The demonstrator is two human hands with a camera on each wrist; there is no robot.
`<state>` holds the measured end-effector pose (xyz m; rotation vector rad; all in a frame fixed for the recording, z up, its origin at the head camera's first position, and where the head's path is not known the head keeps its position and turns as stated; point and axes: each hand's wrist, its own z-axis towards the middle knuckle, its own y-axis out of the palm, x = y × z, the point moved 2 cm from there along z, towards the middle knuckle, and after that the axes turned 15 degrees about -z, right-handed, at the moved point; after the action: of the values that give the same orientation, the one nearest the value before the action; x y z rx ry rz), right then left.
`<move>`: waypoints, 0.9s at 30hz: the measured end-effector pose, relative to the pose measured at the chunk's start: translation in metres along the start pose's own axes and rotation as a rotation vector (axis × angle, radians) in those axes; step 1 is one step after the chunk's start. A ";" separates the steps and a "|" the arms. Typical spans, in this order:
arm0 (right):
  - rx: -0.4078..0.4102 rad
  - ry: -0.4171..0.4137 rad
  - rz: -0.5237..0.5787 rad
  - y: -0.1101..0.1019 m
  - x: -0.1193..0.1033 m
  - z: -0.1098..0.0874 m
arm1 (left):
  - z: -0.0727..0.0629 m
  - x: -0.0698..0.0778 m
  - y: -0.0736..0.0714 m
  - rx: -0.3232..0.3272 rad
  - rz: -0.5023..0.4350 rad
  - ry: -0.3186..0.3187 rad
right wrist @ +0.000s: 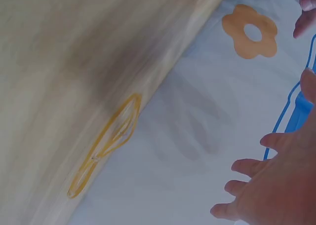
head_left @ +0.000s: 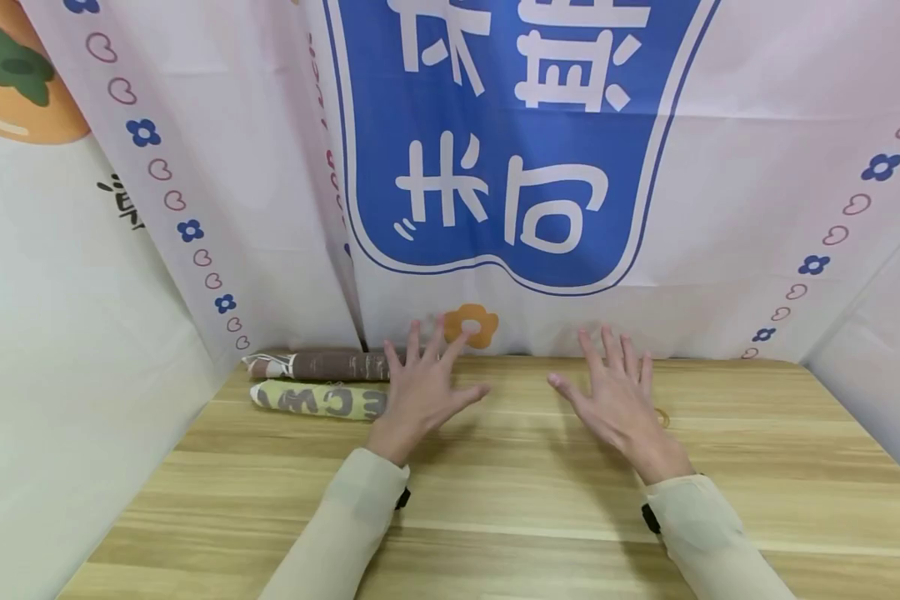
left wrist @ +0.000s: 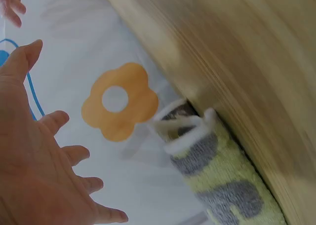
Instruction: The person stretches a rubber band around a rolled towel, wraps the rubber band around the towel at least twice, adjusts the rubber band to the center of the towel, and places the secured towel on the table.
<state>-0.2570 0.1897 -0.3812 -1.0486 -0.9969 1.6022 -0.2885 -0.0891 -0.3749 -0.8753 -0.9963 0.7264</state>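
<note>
My left hand [head_left: 422,390] is spread above the table, fingers straight, nothing held. Beside it lies a rolled yellow-green towel [head_left: 318,400] with grey lettering, its near end partly hidden by the hand in the head view. Behind that lies a brown roll [head_left: 337,365] with a white band at its left end; its material is unclear. To the right, my right hand [head_left: 618,400] is also spread and holds nothing. Yellow rubber bands [right wrist: 106,146] lie on the table near the right hand, mostly hidden behind it in the head view.
A wooden table [head_left: 510,517] reaches back to a printed cloth curtain [head_left: 720,208] with a blue sign and an orange flower. More white cloth [head_left: 82,333] hangs along the left side, and a pale surface stands at the right.
</note>
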 end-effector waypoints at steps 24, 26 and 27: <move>0.030 -0.066 0.023 -0.009 0.020 -0.005 | -0.016 -0.038 -0.025 -0.016 -0.009 0.005; 0.037 -0.075 0.022 -0.010 0.022 -0.006 | -0.017 -0.039 -0.027 -0.021 -0.015 0.012; 0.040 -0.079 0.022 -0.010 0.022 -0.006 | -0.017 -0.040 -0.028 -0.022 -0.015 0.017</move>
<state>-0.2529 0.2140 -0.3774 -0.9784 -1.0047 1.6866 -0.2841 -0.1406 -0.3716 -0.8908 -0.9965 0.6958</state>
